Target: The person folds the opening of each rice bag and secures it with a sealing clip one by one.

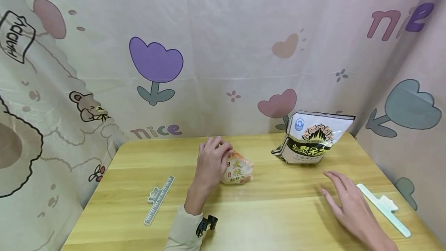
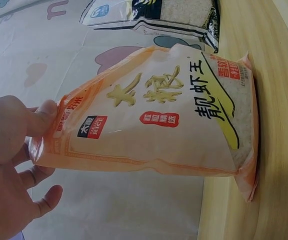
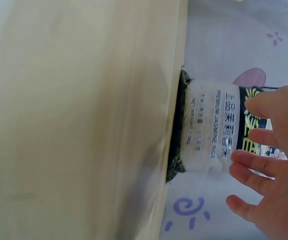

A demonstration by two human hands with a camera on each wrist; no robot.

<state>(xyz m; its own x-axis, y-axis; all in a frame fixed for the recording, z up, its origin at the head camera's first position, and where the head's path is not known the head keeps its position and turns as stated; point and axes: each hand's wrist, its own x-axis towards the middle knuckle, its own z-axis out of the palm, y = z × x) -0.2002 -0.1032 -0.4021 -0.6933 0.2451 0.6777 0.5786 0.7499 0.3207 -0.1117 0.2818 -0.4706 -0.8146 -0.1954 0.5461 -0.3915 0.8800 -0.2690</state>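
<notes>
An orange and clear bag of rice (image 1: 238,169) stands near the middle of the table. My left hand (image 1: 211,162) pinches its top edge between thumb and fingers, as the left wrist view shows on the printed rice bag (image 2: 149,115). My right hand (image 1: 352,206) hovers with spread, relaxed fingers and holds nothing. Beyond it stands a white and black bag of jasmine rice (image 1: 310,138), upright and leaning slightly. In the right wrist view the fingers (image 3: 254,165) appear in front of that jasmine rice bag (image 3: 204,125), with a gap seen from the head.
A pale ruler-shaped bag clip (image 1: 159,200) lies on the left of the wooden table (image 1: 265,220). A mint green clip (image 1: 385,210) lies at the right, beside my right hand. A printed curtain (image 1: 216,49) hangs behind and along both sides.
</notes>
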